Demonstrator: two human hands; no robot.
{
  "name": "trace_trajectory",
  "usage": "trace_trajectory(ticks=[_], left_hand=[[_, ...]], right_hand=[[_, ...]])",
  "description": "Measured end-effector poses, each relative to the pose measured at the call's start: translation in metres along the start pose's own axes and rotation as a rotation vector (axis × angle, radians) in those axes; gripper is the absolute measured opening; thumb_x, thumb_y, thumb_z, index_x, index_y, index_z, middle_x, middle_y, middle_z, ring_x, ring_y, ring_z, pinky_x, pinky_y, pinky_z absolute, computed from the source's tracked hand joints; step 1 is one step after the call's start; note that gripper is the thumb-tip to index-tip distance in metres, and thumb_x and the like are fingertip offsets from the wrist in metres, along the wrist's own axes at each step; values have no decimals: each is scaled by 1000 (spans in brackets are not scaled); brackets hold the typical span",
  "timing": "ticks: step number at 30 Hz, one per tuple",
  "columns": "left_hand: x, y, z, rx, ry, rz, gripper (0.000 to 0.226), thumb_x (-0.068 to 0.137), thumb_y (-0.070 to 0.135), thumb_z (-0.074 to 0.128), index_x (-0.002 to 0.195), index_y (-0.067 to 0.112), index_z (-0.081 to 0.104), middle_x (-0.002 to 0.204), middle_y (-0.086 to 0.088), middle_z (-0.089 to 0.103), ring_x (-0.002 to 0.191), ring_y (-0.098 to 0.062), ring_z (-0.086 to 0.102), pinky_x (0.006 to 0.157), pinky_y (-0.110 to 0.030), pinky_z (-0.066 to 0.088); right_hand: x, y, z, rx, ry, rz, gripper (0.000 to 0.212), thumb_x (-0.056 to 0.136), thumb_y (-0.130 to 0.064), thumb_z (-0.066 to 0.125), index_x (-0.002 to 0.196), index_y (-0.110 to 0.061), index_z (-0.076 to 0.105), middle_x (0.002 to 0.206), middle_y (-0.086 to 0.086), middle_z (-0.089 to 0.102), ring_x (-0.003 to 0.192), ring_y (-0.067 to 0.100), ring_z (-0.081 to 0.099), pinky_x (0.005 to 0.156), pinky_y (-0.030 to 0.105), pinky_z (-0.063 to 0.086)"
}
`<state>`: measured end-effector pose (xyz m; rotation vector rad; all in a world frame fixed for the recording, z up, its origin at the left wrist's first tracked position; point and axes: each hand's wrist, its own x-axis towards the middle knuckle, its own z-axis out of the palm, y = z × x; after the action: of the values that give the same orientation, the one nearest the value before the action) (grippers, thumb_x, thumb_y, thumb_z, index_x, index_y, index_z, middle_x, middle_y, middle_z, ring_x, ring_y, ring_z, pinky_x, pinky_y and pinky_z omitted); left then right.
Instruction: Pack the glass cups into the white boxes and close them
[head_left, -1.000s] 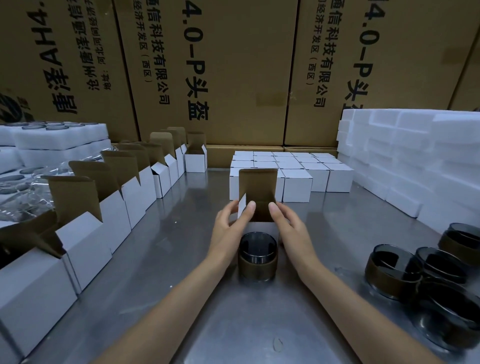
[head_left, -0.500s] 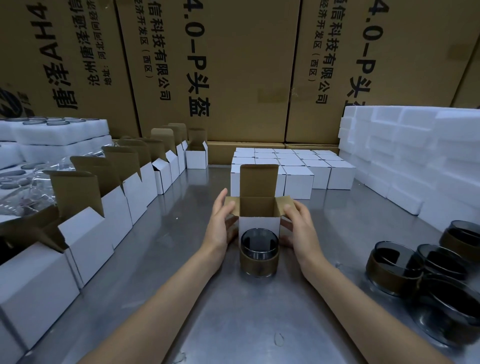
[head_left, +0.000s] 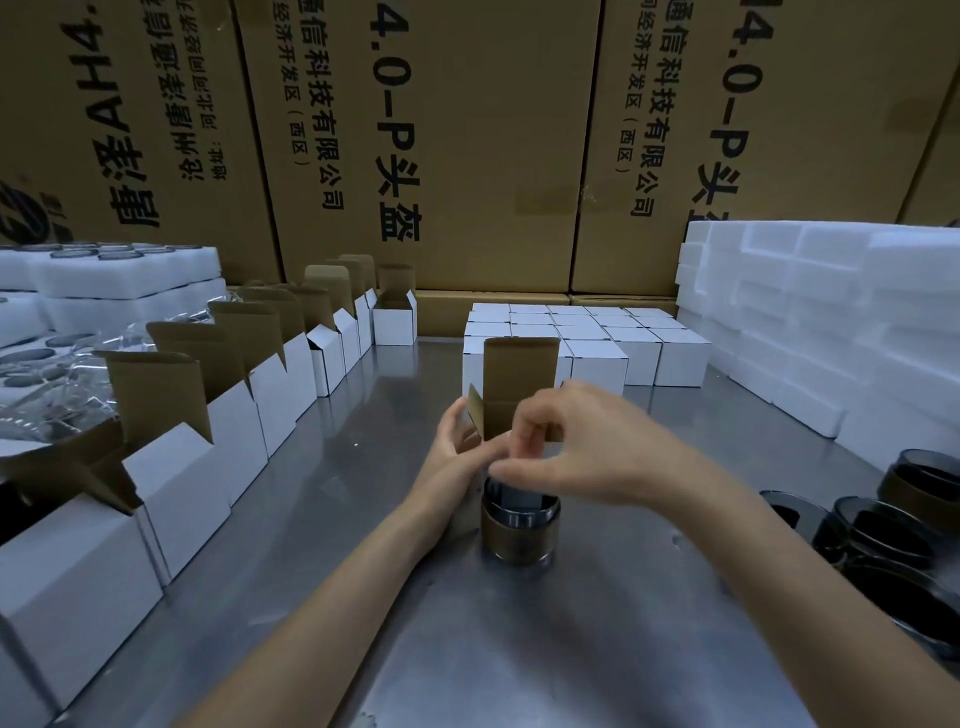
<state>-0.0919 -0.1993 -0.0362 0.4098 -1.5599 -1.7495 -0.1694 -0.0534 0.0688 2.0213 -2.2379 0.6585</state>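
Left hand (head_left: 454, 447) grips white box (head_left: 519, 387) side; right hand (head_left: 582, 441) (fingers curled) above glass cup (head_left: 519, 527), grasp unclear.

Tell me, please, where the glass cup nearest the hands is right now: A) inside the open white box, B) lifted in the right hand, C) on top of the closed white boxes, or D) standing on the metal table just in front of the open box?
D: the glass cup stands on the metal table in front of the open box, under the right hand.
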Motion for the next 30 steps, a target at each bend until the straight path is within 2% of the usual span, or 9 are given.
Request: trace_trajectory(ticks=[2, 5, 8, 11, 14, 16, 19, 25, 30], left_hand=[[-1, 0, 0, 23, -1, 5, 79, 72, 13, 79, 140, 17, 39, 116, 3, 69, 111, -12, 64, 88, -24, 52], [-1, 0, 0, 14, -9, -2, 69, 80, 12, 75, 140, 15, 41, 124, -4, 65, 115, -18, 62, 100, -36, 49], [-1, 0, 0, -2, -3, 1, 68, 78, 14, 77, 138, 13, 44, 126, -8, 63, 118, -21, 60, 105, -43, 44], [2, -3, -1, -13, -15, -11, 63, 77, 16, 76, 134, 11, 49, 127, -12, 62, 121, -29, 57, 102, -44, 45], [3, -4, -2, -8, -7, -10, 62, 79, 8, 73, 135, 9, 48, 128, -16, 60, 124, -32, 54, 90, -34, 52], [2, -3, -3, 22, -38, -29, 73, 69, 26, 80, 134, 13, 50, 129, -13, 61, 124, -30, 54, 98, -40, 49], [-1, 0, -3, 78, -67, -52, 78, 63, 41, 82, 132, 18, 52, 131, -12, 59, 127, -32, 51, 107, -53, 40], [-3, 2, 0, 129, -71, 25, 63, 68, 33, 79, 125, 16, 57, 126, -10, 63, 126, -29, 52, 109, -52, 37], [-3, 1, -1, 155, -34, 23, 91, 61, 41, 82, 141, 23, 41, 139, -3, 53, 131, -20, 47, 112, -43, 36]], right_hand=[[-4, -8, 2, -71, -160, 2, 16, 72, -50, 69, 72, -36, 63, 81, -19, 60, 89, 1, 49, 62, 19, 36], [-5, -9, 10, -161, -334, 20, 9, 82, -37, 67, 91, -35, 67, 90, -15, 60, 95, 9, 51, 67, 25, 38], [-3, -5, 3, -163, -318, 32, 10, 85, -28, 66, 92, -33, 70, 81, -16, 57, 84, 8, 52, 67, 23, 40], [-2, 2, -19, -39, -288, 34, 14, 83, -28, 70, 73, -38, 67, 72, -21, 59, 71, -3, 53, 62, 10, 39], [-1, 11, -40, 174, -78, 24, 22, 83, -28, 71, 68, -42, 63, 79, -15, 67, 69, 1, 53, 63, 15, 41], [2, 18, -39, 262, 209, 20, 16, 85, -28, 69, 75, -40, 66, 79, -20, 66, 72, 5, 51, 64, 18, 41], [9, 24, -17, 65, 471, 71, 10, 90, -28, 64, 96, -32, 71, 83, -22, 62, 80, 4, 37, 61, 17, 31], [18, 39, 26, -341, 251, -12, 23, 97, -32, 52, 113, -34, 69, 107, -12, 68, 102, 18, 40, 72, 29, 25], [22, 50, 38, -319, 154, 4, 26, 99, -32, 46, 110, -36, 69, 114, -18, 63, 110, 15, 35, 78, 28, 20]])
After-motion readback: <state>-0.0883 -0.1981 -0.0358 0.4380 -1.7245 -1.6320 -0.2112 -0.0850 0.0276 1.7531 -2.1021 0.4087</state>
